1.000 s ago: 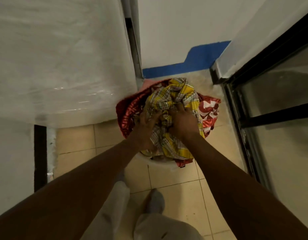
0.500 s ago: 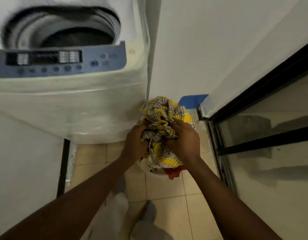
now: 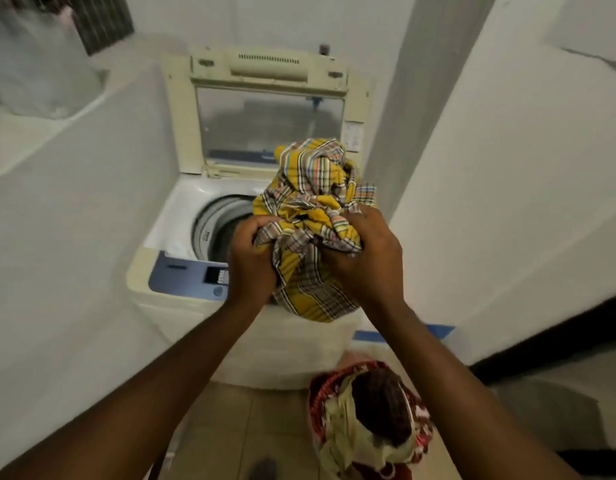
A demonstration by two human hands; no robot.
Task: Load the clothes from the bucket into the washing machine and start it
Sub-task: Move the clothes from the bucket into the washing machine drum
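A bundled yellow plaid cloth [image 3: 317,202] is held up in front of me, above the front right of the washing machine [image 3: 181,233]. My left hand [image 3: 252,261] grips its left side and my right hand [image 3: 367,258] grips its right side. The machine's lid [image 3: 268,109] stands open and the drum opening [image 3: 219,223] shows to the left of the bundle. The blue control panel [image 3: 187,277] is partly hidden by my left hand. The bucket [image 3: 368,420], still heaped with red, cream and dark clothes, stands on the floor at the lower right.
A white wall or counter side [image 3: 74,220] closes in on the left of the machine. A white wall [image 3: 507,185] rises on the right, with a black door frame [image 3: 549,330] along its base. Beige tiles [image 3: 237,431] cover the floor; my foot [image 3: 263,469] shows at the bottom.
Both hands have lifted the yellow plaid bundle out of the bucket, up past the machine's front to above its top. The view has tilted up, showing the open lid and drum.
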